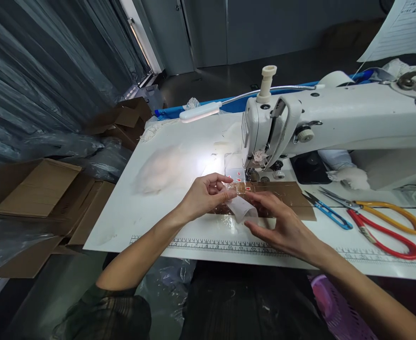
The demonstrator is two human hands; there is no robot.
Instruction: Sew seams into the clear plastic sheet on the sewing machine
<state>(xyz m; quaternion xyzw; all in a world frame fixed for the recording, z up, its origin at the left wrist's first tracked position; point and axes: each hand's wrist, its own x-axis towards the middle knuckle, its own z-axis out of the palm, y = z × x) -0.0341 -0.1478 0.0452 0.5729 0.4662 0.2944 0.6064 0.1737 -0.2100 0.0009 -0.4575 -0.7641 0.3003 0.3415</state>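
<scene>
A small piece of thin white fabric curls up at the front of the sewing machine, below its needle area. My left hand pinches the upper left edge of this fabric between thumb and fingers. On the other side, my right hand has its thumb and fingers apart around the fabric's right end; its fingertips are close to it, and no grip shows. Under both hands lies a brown cardboard strip covered with shiny clear tape. Small red marks show near the presser foot.
Blue thread snips and scissors with red and yellow handles lie right of my right hand. A printed ruler runs along the front of the white table. A lamp lights it. Cardboard boxes stand left.
</scene>
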